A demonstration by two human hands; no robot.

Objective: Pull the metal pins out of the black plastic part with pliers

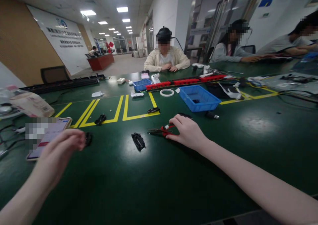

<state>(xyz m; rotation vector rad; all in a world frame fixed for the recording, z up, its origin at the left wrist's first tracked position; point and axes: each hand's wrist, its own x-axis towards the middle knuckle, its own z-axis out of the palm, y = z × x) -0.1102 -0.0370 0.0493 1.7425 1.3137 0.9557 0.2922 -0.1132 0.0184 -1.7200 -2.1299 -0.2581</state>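
Note:
My right hand [186, 132] grips needle-nose pliers [161, 131] by their red handles, with the jaws pointing left, low over or on the green table. Just left of the jaw tips lies a black plastic part [138, 142] with an uneven, hollow-looking surface. My left hand [63, 150] is blurred by motion, its fingers bent together. A small dark piece [88, 139] shows right beside its fingertips; whether they touch it I cannot tell. Below and behind this hand lies a phone [53, 137] with a lit screen.
Similar black parts [100, 119] lie by the yellow tape marks [123, 107]. A blue tray [200, 99], a white tape roll [167, 92] and red strips [186, 82] stand farther back. At left is a plastic bottle [32, 102]. A person [167, 53] sits opposite; others sit at right.

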